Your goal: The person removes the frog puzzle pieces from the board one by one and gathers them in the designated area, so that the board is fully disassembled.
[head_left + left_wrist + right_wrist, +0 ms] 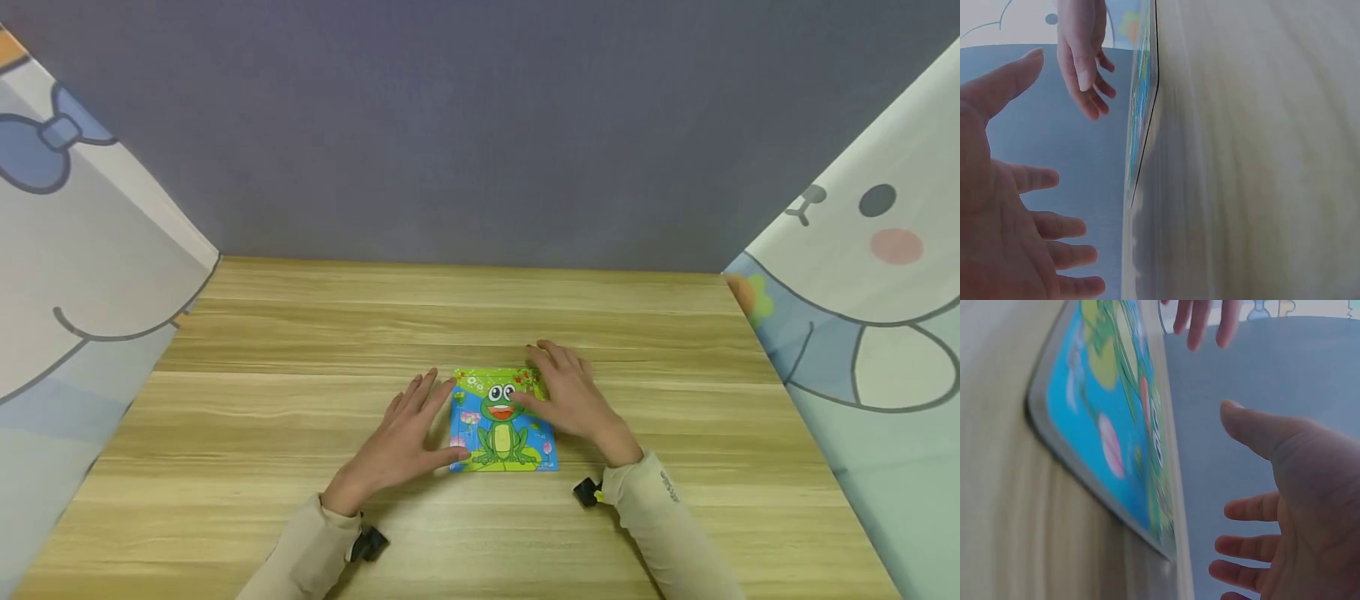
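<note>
A square frog picture puzzle board (501, 437) lies flat on the wooden table, showing a green frog on a blue and green background. My left hand (405, 437) hovers by its left edge, fingers spread and thumb over the lower left corner in the head view. On the other side, my right hand (573, 396) is held above the upper right corner, its thumb overlapping the frog's face from above. Both wrist views show the palms apart from the board, with nothing between the fingers. In the right wrist view the board's thin edge (1104, 506) and rounded corner are seen close up.
The wooden table (300, 333) reaches back to a plain grey wall panel (480, 133). Side panels with cartoon animals stand at the left (90, 250) and right (877, 275). A small black strap piece (369, 543) sits at the left cuff, another (587, 492) at the right.
</note>
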The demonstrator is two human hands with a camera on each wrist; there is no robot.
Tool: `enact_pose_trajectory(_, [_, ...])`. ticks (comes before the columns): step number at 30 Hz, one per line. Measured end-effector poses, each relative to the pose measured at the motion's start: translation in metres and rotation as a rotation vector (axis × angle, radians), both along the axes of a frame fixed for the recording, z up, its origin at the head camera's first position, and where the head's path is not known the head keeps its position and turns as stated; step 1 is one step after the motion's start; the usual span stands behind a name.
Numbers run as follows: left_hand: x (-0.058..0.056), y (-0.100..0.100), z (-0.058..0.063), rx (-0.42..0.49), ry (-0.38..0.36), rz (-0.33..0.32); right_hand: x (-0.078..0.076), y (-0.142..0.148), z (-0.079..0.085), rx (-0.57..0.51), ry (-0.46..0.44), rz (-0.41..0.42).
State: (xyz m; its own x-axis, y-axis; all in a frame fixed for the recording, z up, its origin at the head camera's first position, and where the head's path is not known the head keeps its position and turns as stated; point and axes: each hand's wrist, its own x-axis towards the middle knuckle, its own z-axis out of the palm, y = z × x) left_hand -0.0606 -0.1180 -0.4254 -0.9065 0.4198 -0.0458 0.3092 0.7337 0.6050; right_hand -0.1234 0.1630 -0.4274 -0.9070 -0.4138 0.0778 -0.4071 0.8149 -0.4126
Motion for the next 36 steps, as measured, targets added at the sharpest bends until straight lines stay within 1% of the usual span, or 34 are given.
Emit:
enact_pose_trajectory(5, [-0.003, -0.002, -0.003, 0.053, -0.049, -0.035, 0.0, -0.015, -0.005, -0.013, -0.017, 0.041])
enact_pose_trajectory(9, [-0.005, -0.006, -0.009, 0.092, -0.087, -0.074, 0.0, -0.026, -0.008, -0.02, -0.04, 0.075])
enact_pose_trajectory(13, [-0.008, -0.009, -0.015, 0.109, -0.099, -0.097, 0.0, -0.034, -0.011, -0.036, -0.08, 0.095])
enact_pose_trajectory(17, [-0.01, -0.011, -0.02, 0.123, -0.095, -0.1, -0.001, -0.04, -0.014, -0.046, -0.121, 0.097])
enact_pose_trajectory(23, [-0.011, -0.012, -0.026, 0.143, -0.062, -0.123, -0.001, -0.042, -0.02, -0.061, -0.134, 0.097])
enact_pose_trajectory(28, [-0.011, -0.013, -0.03, 0.113, -0.028, -0.161, -0.004, -0.044, -0.028, -0.099, -0.135, 0.082])
enact_pose_trajectory(33, [-0.011, -0.014, -0.031, 0.088, -0.013, -0.174, -0.007, -0.048, -0.036, -0.155, -0.106, 0.059])
enact_pose_trajectory(36, [-0.011, -0.014, -0.032, 0.071, -0.006, -0.177, -0.009, -0.05, -0.038, -0.18, -0.094, 0.052])
